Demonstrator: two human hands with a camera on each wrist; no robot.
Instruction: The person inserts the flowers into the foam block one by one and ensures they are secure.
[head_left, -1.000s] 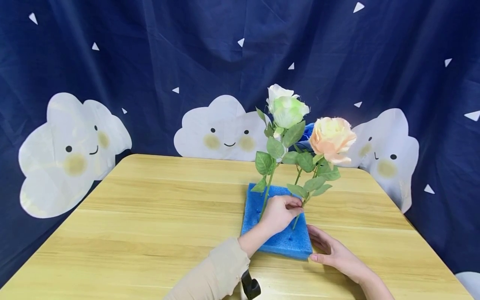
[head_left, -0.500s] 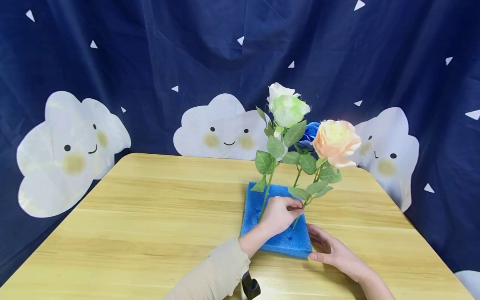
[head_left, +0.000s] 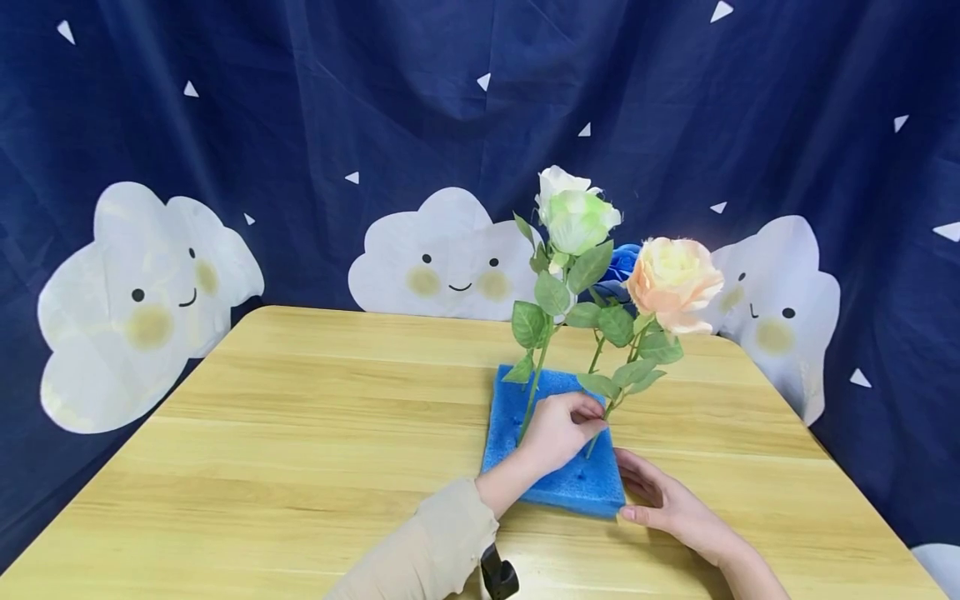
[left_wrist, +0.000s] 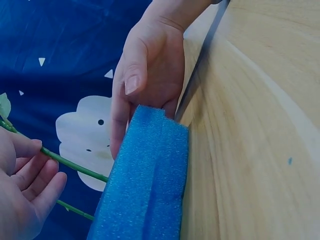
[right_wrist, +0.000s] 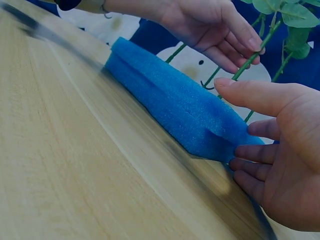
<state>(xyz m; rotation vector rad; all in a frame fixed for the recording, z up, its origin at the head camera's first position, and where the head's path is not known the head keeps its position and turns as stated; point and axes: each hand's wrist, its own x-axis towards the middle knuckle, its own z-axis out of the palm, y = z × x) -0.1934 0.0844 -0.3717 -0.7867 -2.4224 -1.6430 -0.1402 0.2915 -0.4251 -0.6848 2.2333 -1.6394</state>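
In the head view my left hand [head_left: 564, 429] pinches the lower stem of a peach artificial rose [head_left: 673, 285] between thumb and fingers. That stem runs down to the blue foam block [head_left: 592, 492]. My right hand [head_left: 671, 504] lies at the block's right side. Its relaxed fingers [right_wrist: 255, 152] touch the block's end in the right wrist view, and its thumb is stretched out over the top. A white-green rose [head_left: 576, 215] stands upright in the block, left of the peach one. Behind them shows a blue rose [head_left: 621, 263], its head partly hidden.
The block lies on a light wooden table [head_left: 300, 417], right of the middle. Small holes mark its top. A dark blue curtain [head_left: 420, 100] with clouds and triangles hangs behind the table. A black strap [head_left: 498, 573] shows below the left sleeve.
The peach rose's head has shifted slightly to the right since a second ago, baring more of the blue rose. Both hands have stayed in place.
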